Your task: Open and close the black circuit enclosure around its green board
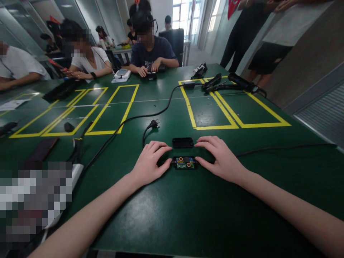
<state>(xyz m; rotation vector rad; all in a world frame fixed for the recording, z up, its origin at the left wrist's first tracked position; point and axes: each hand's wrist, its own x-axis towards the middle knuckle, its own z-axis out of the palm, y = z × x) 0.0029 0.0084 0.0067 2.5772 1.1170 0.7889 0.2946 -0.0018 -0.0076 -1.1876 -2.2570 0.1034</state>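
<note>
A small opened black adapter box [185,162] with a green circuit board and copper coils inside lies on the green table [166,215]. Its black lid [182,142] lies just beyond it. My left hand [151,161] rests flat on the table at the box's left end, thumb touching it, fingers spread. My right hand [219,157] lies flat at the box's right end, thumb against it, fingertips near the lid. Neither hand grips anything.
A black cable with plug [153,124] runs across the table toward a power brick [189,85]. Yellow tape rectangles [215,127] mark the surface. Black tools [215,81] lie far right. A white power strip [76,170] sits left. Several people sit and stand around the far side.
</note>
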